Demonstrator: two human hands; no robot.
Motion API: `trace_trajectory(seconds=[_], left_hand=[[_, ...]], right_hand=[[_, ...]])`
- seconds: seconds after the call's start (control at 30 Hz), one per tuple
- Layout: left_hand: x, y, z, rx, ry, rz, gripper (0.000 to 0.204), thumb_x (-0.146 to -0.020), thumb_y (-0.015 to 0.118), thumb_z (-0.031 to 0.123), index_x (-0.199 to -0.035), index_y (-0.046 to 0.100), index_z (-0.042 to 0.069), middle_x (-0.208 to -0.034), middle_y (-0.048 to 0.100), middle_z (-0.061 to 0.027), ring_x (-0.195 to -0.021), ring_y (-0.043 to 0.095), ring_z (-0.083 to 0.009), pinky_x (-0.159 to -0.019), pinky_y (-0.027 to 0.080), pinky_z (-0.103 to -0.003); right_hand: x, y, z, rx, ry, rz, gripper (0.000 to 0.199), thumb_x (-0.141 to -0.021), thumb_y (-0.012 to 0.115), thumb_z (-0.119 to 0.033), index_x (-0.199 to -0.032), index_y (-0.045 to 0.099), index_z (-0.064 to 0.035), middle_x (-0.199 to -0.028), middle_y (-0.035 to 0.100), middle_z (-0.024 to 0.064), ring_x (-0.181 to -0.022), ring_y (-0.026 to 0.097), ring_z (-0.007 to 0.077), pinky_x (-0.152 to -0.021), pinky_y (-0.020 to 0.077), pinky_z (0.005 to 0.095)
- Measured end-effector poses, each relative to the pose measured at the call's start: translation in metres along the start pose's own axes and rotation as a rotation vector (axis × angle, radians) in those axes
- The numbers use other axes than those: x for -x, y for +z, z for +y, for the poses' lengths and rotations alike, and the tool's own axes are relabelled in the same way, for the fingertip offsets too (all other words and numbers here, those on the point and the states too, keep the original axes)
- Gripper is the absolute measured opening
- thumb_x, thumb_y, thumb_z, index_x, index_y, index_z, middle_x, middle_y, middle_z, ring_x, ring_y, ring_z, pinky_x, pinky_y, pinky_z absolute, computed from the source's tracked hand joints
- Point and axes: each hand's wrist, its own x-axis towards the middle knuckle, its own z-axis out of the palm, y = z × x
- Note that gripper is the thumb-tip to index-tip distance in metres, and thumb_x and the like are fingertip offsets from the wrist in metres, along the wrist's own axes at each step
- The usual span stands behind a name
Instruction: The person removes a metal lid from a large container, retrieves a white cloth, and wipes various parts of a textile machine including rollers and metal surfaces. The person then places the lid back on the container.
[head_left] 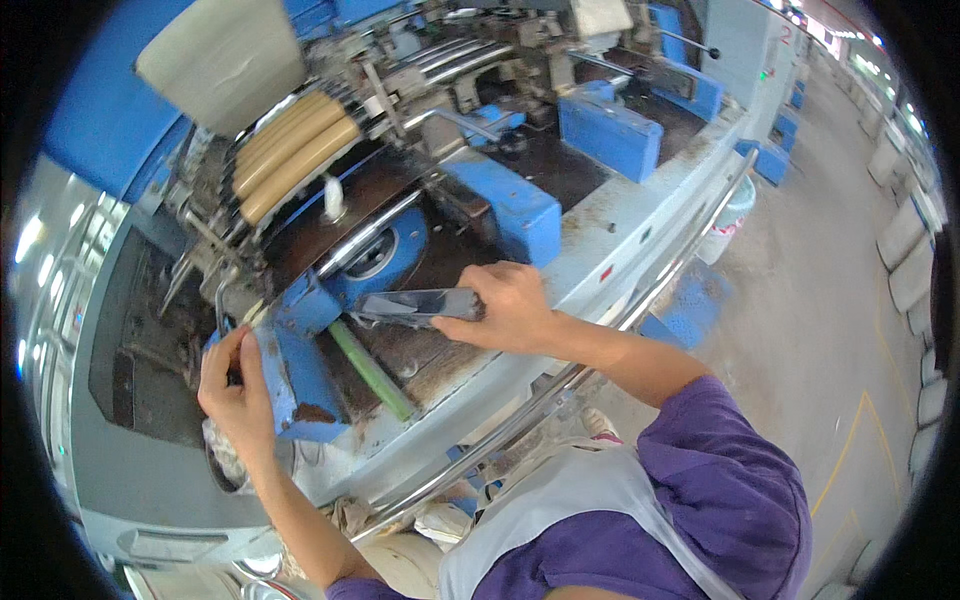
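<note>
Grey and translucent, a flat bar (408,306) is clenched in the right hand (512,305), fingers closed, near a green strip (372,372) and blue disc (408,238), while whether the left hand (236,385), curled beside a blue block (300,375), holds anything cannot be told.

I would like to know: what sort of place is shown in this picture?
It looks like a factory hall, perhaps a textile mill: a large machine with tan rollers fills the left, tall pale cylindrical containers line the right side, and yellow lines mark the floor.
</note>
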Motion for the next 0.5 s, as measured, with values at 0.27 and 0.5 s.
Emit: trace_trajectory(seconds=[0.27, 0.5], left_hand=[[0.001, 0.003, -0.007, -0.034, 0.056, 0.017, 0.013, -0.090, 0.060, 0.010, -0.091, 0.066, -0.002, -0.074, 0.056, -0.0041, -0.064, 0.046, -0.0105, -0.057, 0.038, -0.026], [0.002, 0.003, 0.019, -0.468, 0.263, 0.104, 0.018, -0.086, 0.063, 0.014, -0.100, 0.065, 0.002, -0.091, 0.061, -0.0066, -0.084, 0.055, -0.0212, -0.078, 0.042, -0.035]], right_hand=[[0.012, -0.032, -0.004, 0.400, 0.013, -0.359, 0.051, -0.078, 0.066, -0.048, -0.053, 0.050, -0.0064, -0.046, 0.050, 0.0084, -0.041, 0.052, 0.0261, -0.042, 0.0413, 0.0371], [-0.033, -0.048, 0.009, 0.562, -0.331, -0.001, 0.023, -0.065, 0.068, -0.029, -0.063, 0.060, -0.0078, -0.067, 0.053, 0.0028, -0.071, 0.055, 0.0196, -0.053, 0.0452, 0.0329]])
